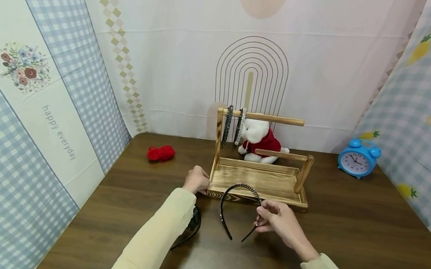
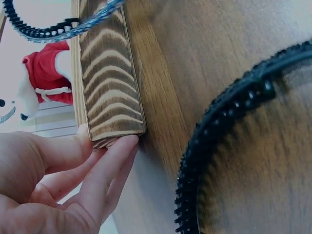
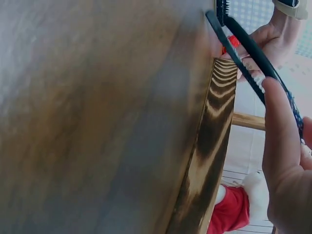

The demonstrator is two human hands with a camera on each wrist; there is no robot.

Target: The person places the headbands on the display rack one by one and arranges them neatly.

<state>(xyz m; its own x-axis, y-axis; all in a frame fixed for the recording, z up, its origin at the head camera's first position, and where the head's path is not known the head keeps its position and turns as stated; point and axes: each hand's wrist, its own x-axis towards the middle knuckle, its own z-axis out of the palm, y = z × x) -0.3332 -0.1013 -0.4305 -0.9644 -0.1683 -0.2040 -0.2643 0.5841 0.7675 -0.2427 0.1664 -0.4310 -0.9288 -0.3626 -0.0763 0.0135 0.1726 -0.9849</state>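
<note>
My left hand (image 1: 197, 180) holds the front left corner of the wooden rack (image 1: 256, 200), thumb at the tray's rim and fingertips against its end in the left wrist view. In front of the tray, my right hand (image 1: 279, 222) pinches one arm of a black toothed headband (image 1: 223, 210) with a sparkly outer face; its open ends point down. Close to my left forearm lies another black headband (image 1: 195, 232), partly covered by the sleeve. Its comb-like teeth (image 2: 187, 195) show large in the left wrist view. Two headbands, one dark (image 1: 227, 127) and one silvery (image 1: 240, 128), hang on the rack's upper bar.
Behind the rack sits a white plush toy (image 1: 267, 141) in red clothing. Red yarn (image 1: 160, 153) lies at the back left, and a blue alarm clock (image 1: 358, 160) stands at the back right. Patterned cloths enclose the brown table (image 1: 369, 236) on three sides.
</note>
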